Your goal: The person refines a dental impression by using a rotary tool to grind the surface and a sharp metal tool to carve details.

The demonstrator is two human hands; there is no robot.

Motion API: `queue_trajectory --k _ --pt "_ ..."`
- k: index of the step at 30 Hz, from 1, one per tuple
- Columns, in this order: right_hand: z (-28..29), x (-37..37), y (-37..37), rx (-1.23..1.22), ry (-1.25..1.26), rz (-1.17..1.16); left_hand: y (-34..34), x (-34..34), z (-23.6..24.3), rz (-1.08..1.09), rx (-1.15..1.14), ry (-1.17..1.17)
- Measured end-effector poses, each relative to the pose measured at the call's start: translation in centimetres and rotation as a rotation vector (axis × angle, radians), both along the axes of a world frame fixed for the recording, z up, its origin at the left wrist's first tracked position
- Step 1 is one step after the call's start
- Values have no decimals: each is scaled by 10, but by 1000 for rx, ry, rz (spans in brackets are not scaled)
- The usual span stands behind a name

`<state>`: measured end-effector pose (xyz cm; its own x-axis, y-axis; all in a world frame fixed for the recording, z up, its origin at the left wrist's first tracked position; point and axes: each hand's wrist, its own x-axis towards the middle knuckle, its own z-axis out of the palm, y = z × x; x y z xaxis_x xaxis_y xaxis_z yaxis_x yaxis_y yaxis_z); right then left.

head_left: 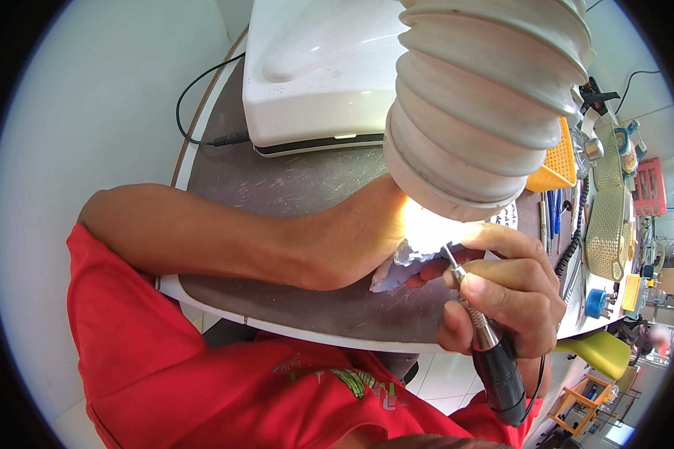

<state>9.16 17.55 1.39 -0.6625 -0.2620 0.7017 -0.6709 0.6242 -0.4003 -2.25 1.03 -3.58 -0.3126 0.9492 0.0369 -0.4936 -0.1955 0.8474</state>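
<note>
My left hand reaches in from the left beneath a white ribbed hose. It holds a pale, irregular plaster-like piece whose upper part is washed out by bright light; some of its fingertips show underneath. My right hand, at the right, grips a rotary handpiece with a metal front, black body and cord. The handpiece's thin tip meets or nearly meets the piece; glare hides the exact contact.
A white machine stands at the back of the grey worktop. To the right are a yellow basket, pens and tools, perforated trays, a pink basket and a blue container. A green chair is below.
</note>
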Motion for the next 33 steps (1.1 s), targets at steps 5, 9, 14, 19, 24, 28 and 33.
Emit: queue_trajectory --k 5,9,14,19,24,28,33 --pt "-1 -3 -2 2 6 19 -2 0 0 13 24 3" --pt "-2 -2 -2 -11 10 18 -1 1 3 13 43 8" --pt "-1 -2 -2 8 3 9 -1 0 -2 36 54 42" --pt "-1 -2 -1 -14 -2 4 -3 2 2 38 24 41" --pt "-2 -4 -2 -19 -3 20 -7 -1 -4 -30 19 14" --pt "1 -1 -1 13 9 7 -3 2 -2 3 46 -85" --pt "1 -3 -2 -1 -15 21 -7 1 6 10 6 -29"
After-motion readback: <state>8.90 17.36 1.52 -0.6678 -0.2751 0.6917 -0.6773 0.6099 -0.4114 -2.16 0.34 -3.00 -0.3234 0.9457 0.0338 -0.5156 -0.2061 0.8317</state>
